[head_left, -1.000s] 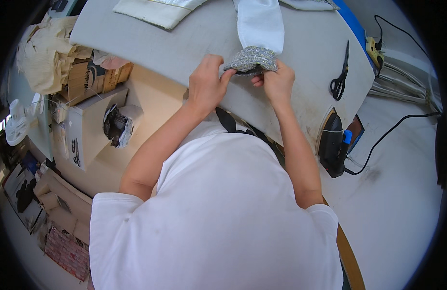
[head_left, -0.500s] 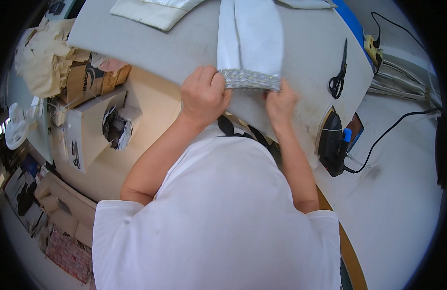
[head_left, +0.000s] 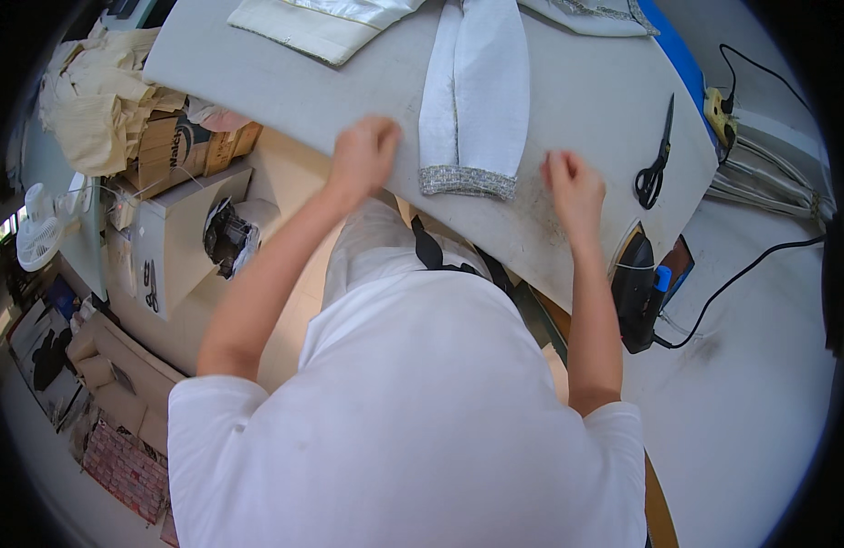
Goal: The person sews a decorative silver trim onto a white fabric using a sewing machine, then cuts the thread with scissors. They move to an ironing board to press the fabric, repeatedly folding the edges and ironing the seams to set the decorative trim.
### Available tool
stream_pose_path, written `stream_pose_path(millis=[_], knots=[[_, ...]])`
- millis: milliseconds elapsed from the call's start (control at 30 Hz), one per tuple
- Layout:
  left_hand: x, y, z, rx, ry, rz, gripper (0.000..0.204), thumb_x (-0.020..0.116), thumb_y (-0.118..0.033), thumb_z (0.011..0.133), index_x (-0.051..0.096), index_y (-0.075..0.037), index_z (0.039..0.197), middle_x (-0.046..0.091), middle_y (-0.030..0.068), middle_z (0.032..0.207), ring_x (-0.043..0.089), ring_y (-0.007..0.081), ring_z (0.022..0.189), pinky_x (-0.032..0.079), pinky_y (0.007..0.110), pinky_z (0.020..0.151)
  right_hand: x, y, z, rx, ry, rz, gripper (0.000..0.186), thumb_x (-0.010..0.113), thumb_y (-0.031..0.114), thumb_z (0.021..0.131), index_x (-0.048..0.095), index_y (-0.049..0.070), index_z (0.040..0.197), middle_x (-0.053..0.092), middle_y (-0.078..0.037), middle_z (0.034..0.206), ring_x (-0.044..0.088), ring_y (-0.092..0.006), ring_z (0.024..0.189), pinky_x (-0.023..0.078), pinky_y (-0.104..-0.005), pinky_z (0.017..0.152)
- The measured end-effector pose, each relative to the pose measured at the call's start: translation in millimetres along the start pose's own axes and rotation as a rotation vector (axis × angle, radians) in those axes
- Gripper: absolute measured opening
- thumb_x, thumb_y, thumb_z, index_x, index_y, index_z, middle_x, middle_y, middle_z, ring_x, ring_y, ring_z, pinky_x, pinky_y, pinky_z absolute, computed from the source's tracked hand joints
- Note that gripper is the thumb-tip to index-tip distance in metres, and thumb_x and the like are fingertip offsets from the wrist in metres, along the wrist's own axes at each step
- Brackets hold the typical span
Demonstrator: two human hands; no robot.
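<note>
A white sleeve (head_left: 481,100) with a grey, glittery woven cuff (head_left: 468,181) lies flat on the table, its cuff toward me. My left hand (head_left: 361,160) is above the table's near edge, left of the cuff and apart from it. Its fingers are loosely curled, slightly blurred, with nothing seen in them. To the right of the cuff, also apart, my right hand (head_left: 575,192) hovers with curled fingers and no visible object. More of the white garment (head_left: 326,27) spreads at the far side, and another trimmed part (head_left: 591,16) lies at the far right.
Black scissors (head_left: 655,164) lie on the right of the pale table (head_left: 285,82). A black iron (head_left: 632,292) with a cord rests near the right edge. Off to the left are a cardboard box (head_left: 171,146) under cream cloth (head_left: 93,119) and a white fan (head_left: 40,228).
Both hands have let go of the cuff and moved apart, left hand leftward, right hand rightward. The cuff now lies flat on the table. The whole view has shifted slightly.
</note>
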State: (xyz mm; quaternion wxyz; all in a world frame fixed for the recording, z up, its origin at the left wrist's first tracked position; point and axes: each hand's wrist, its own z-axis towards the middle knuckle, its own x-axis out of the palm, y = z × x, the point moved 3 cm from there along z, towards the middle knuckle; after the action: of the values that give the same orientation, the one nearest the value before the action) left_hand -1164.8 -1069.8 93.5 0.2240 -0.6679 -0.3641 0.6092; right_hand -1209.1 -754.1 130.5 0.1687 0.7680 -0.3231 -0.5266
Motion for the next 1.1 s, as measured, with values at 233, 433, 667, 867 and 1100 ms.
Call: stream_pose_path(millis=[233,433,667,867,1100], knots=[[40,-32,155,0.056,-0.246,0.058,0.031,0.062,-0.026,0.093,0.074,0.002,0.088,0.073,0.0219,0.087,0.071,0.0386,0.082,0.056,0.046,0.077,64,51,147,-0.113,-0.110,0.454,0.035,0.069,0.030,0.098,0.074,-0.004,0.105,0.070,-0.003,0.087,0.060,-0.0106,0.077,0.049,-0.0270,0.072],[50,-41,160,0.232,-0.083,0.362,0.031,0.057,-0.026,0.096,0.072,0.001,0.095,0.073,0.0230,0.094,0.072,0.0413,0.086,0.058,0.049,0.076,50,57,137,-0.081,-0.293,0.368,0.035,0.081,0.030,0.088,0.076,-0.003,0.101,0.074,-0.006,0.088,0.064,-0.0123,0.079,0.052,-0.0281,0.075],[42,-38,171,0.229,-0.186,0.373,0.026,0.056,-0.025,0.100,0.066,-0.002,0.091,0.072,0.0189,0.088,0.073,0.0391,0.081,0.058,0.050,0.071,38,65,158,-0.164,-0.332,-0.181,0.030,0.071,0.029,0.091,0.074,0.002,0.104,0.074,-0.015,0.094,0.069,-0.0358,0.092,0.053,-0.0466,0.087],[33,-38,144,0.433,-0.215,0.277,0.027,0.058,-0.028,0.099,0.066,-0.002,0.102,0.067,0.0202,0.116,0.066,0.0335,0.108,0.054,0.044,0.088,34,86,111,-0.808,-0.604,-0.254,0.027,0.067,0.013,0.089,0.069,0.003,0.115,0.070,-0.013,0.117,0.064,-0.0321,0.109,0.050,-0.0427,0.096],[69,-36,134,0.670,-0.137,0.328,0.039,0.061,-0.018,0.096,0.059,-0.003,0.132,0.052,0.0125,0.149,0.042,0.0322,0.142,0.032,0.051,0.118,80,75,133,-0.803,-0.545,-0.559,0.032,0.059,0.013,0.093,0.066,0.002,0.122,0.064,-0.016,0.132,0.057,-0.0349,0.125,0.044,-0.0450,0.106]])
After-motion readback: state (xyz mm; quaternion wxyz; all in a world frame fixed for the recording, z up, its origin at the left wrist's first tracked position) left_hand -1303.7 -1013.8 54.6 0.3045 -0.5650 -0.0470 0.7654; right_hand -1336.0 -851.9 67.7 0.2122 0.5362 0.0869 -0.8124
